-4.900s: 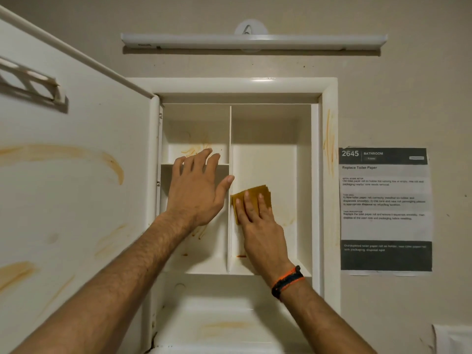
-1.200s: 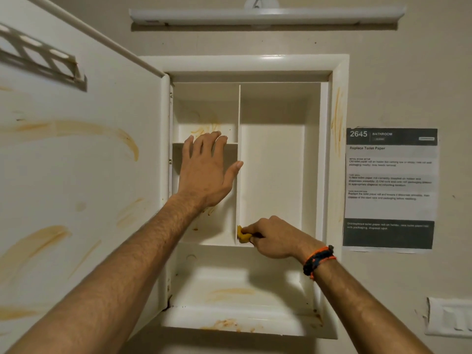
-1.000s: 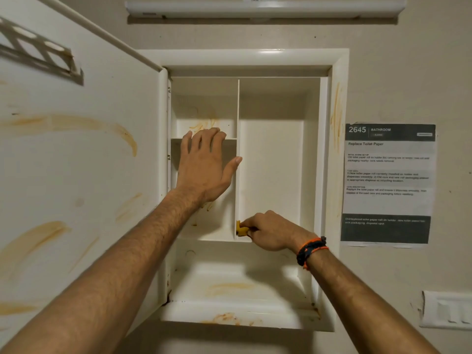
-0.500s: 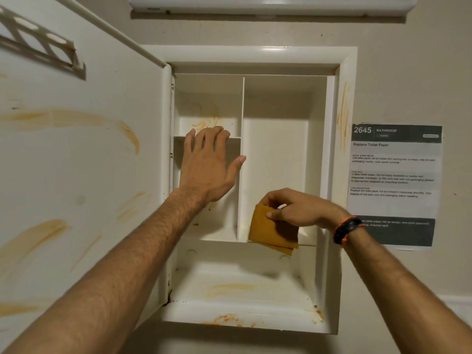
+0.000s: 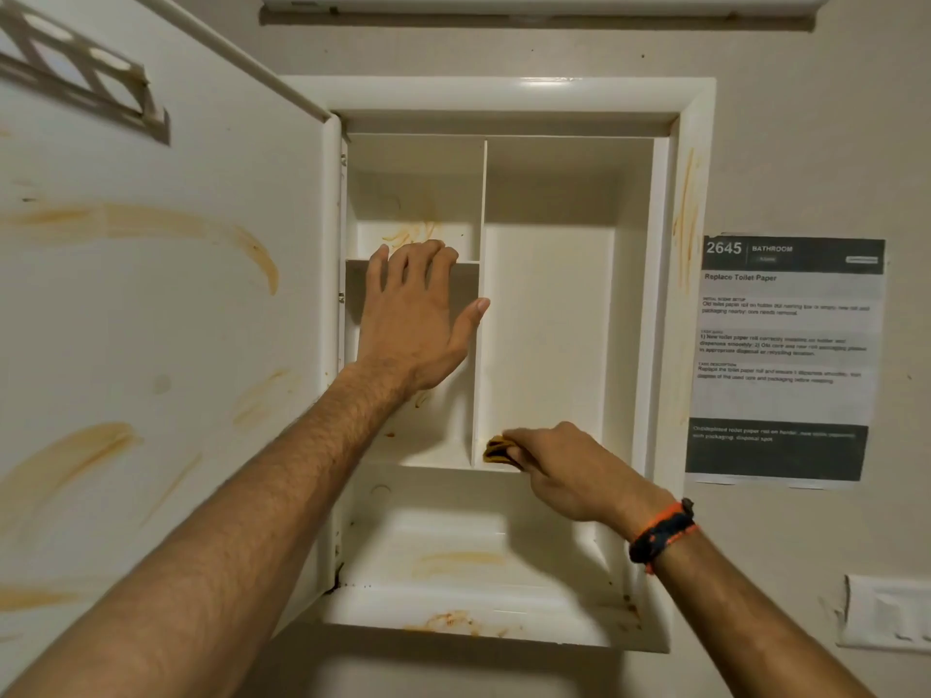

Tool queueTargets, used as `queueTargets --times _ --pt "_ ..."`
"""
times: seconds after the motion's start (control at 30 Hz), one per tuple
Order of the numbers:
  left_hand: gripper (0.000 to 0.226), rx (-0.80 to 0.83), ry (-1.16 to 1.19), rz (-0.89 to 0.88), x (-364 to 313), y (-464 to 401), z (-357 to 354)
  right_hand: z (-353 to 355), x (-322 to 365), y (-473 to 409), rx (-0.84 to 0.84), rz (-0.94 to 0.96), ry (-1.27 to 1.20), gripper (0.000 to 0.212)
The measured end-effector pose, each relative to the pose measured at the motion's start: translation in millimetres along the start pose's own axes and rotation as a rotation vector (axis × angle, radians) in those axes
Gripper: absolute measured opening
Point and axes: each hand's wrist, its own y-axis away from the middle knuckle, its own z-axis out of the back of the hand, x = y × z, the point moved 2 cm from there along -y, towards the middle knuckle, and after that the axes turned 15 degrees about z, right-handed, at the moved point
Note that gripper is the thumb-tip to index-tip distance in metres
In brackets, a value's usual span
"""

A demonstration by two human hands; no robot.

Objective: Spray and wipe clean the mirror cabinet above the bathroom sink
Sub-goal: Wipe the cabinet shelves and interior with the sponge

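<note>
The white wall cabinet (image 5: 695, 108) stands open, its door (image 5: 151, 319) swung out to the left and streaked with orange-brown smears. Inside, a vertical divider splits the upper part, with a small shelf on the left. My left hand (image 5: 413, 319) rests on the front edge of that small shelf, fingers over it. My right hand (image 5: 564, 471) grips a folded yellow cloth (image 5: 496, 449) and presses it on the floor of the right compartment, beside the divider's foot. Most of the cloth is hidden under the fingers.
More orange smears mark the cabinet's bottom tray (image 5: 463, 561), its front lip and the right frame (image 5: 685, 214). A printed paper notice (image 5: 786, 360) hangs on the wall to the right. A white switch plate (image 5: 886, 619) sits lower right; a light bar (image 5: 544, 0) runs above.
Half a second ago my right hand held the cloth hanging in front of the cabinet; now it has pushed it back down onto the right compartment's floor by the divider. The left hand stays put.
</note>
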Motion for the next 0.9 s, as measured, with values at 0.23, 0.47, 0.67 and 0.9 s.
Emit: queueTargets --times 0.23,0.47,0.67,0.9 --pt "0.063 -0.007 0.012 -0.004 0.8 -0.3 -0.4 3.1 0.3 -23.8 0.12 0.032 -0.031 0.031" --pt "0.063 0.008 0.013 -0.017 0.0 -0.3 0.9 13.6 -18.9 7.1 0.092 -0.2 -0.016 0.034" --pt "0.063 0.007 0.007 -0.015 -0.5 0.6 1.8 6.9 -6.5 -0.8 0.031 -0.208 -0.056 0.02" --pt "0.063 -0.011 0.021 -0.014 1.3 0.2 -0.1 -11.0 26.8 -23.6 -0.001 -0.077 -0.068 0.015"
